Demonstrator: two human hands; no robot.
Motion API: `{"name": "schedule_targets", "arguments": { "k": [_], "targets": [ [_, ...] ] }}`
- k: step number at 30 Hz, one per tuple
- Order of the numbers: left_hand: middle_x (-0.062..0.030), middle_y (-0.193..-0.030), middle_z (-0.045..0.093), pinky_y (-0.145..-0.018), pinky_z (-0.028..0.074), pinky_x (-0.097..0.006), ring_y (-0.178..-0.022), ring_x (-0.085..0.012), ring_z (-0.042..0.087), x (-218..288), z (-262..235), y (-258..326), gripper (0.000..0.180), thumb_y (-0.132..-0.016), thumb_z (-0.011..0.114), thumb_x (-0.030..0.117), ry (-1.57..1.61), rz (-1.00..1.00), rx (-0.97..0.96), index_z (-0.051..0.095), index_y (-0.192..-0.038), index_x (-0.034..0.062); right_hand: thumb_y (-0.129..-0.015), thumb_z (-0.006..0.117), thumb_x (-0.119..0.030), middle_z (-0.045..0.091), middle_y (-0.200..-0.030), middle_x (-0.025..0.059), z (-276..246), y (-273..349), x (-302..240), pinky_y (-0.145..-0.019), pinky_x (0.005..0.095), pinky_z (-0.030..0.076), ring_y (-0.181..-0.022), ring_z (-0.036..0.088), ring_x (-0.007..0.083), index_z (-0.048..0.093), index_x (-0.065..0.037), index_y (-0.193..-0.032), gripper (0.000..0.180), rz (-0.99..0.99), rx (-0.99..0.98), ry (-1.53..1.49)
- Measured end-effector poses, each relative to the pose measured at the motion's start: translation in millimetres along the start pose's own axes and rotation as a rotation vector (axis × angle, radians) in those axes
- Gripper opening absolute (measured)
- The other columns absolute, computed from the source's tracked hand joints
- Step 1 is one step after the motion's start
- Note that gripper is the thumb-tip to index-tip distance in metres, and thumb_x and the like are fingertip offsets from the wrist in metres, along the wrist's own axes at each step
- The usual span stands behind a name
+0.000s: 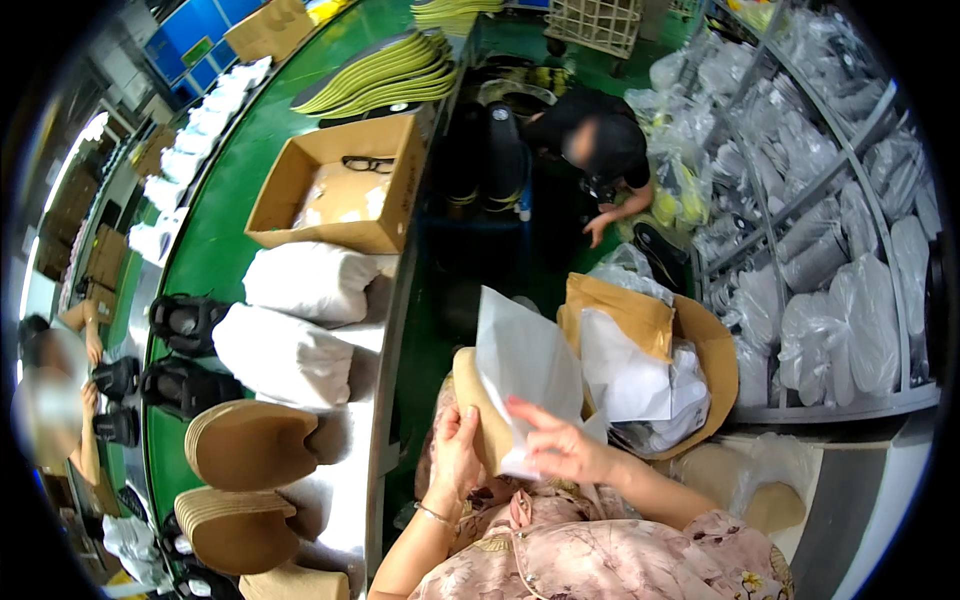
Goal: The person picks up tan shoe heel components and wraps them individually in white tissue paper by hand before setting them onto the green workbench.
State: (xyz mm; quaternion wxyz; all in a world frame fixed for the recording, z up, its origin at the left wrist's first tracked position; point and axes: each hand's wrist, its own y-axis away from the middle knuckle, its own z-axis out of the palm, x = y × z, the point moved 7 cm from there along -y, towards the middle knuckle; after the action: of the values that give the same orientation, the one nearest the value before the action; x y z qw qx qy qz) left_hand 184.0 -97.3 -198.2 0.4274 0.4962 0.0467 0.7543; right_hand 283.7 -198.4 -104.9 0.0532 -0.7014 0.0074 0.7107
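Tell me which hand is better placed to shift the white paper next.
Probably the right hand: its fingers lie over the lower part of the white paper, while the left hand is occupied holding the brown cardboard by its edge.

I see glossy green floor [598,76] at one o'clock, a grey metal-barred rack [850,152] at two, blue panels [165,52] and a slim white light strip [63,172] toward ten.

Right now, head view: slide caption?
Left hand holds a curved tan cardboard-like piece, right hand at a thin white paper-like sheet overlapping it.
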Motion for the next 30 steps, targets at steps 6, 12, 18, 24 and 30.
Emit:
{"name": "schedule_targets", "arguments": {
  "k": [6, 12, 18, 24, 30],
  "targets": [
    [-0.0082, -0.109, 0.058, -0.089, 0.046, -0.032, -0.099, -0.0178, 0.056, 5, -14, 11, 0.025, -0.092, 0.051, 0.01, 0.144, -0.154, -0.068, 0.05, -0.117, 0.0048, -0.084, 0.058, -0.018, 0.032, -0.139, 0.0242, 68, -3, -32, -0.103, 0.0545, 0.021, -0.134, 0.019, 0.0425, 0.058, -0.006, -0.079, 0.013, -0.175, -0.165, 0.483],
    [-0.0111, -0.126, 0.049, -0.095, 0.042, -0.032, -0.111, -0.0203, 0.052, 21, 3, 16, 0.039, -0.094, 0.047, 0.013, 0.112, -0.017, -0.303, 0.041, -0.131, 0.0028, -0.083, 0.059, -0.02, 0.035, -0.136, 0.0247, 95, -11, -39, -0.101, 0.0507, 0.027, -0.13, 0.029, 0.0419, 0.059, -0.005, -0.083, 0.016, -0.215, -0.215, 0.69],
    [-0.011, -0.137, 0.036, -0.102, 0.035, -0.031, -0.124, -0.0181, 0.038, 24, 5, 31, 0.048, -0.094, 0.045, 0.013, -0.057, 0.136, -0.399, 0.03, -0.138, 0.0025, -0.081, 0.065, -0.03, 0.027, -0.141, 0.0245, 30, -52, -46, -0.1, 0.0417, 0.035, -0.126, 0.036, 0.0383, 0.043, -0.005, -0.127, 0.057, -0.186, 0.028, 1.011],
    [-0.0097, -0.127, 0.048, -0.088, 0.047, -0.027, -0.109, -0.0174, 0.053, 23, -8, 38, 0.044, -0.093, 0.046, 0.014, 0.097, -0.088, -0.347, 0.036, -0.135, 0.0017, -0.077, 0.068, -0.041, 0.02, -0.144, 0.0254, 25, -54, -20, -0.103, 0.0412, 0.032, -0.129, 0.032, 0.0395, 0.011, -0.007, -0.144, 0.094, 0.048, 0.002, 0.945],
    [-0.011, -0.123, 0.051, -0.082, 0.051, -0.028, -0.102, -0.0178, 0.057, 56, 19, 62, 0.044, -0.091, 0.05, 0.012, 0.166, -0.129, -0.367, 0.039, -0.132, 0.001, -0.071, 0.075, -0.04, 0.015, -0.146, 0.0236, 22, -53, -23, -0.108, 0.037, 0.025, -0.134, 0.023, 0.0361, -0.001, -0.005, -0.144, 0.111, 0.224, -0.097, 0.605]
  ]
}}
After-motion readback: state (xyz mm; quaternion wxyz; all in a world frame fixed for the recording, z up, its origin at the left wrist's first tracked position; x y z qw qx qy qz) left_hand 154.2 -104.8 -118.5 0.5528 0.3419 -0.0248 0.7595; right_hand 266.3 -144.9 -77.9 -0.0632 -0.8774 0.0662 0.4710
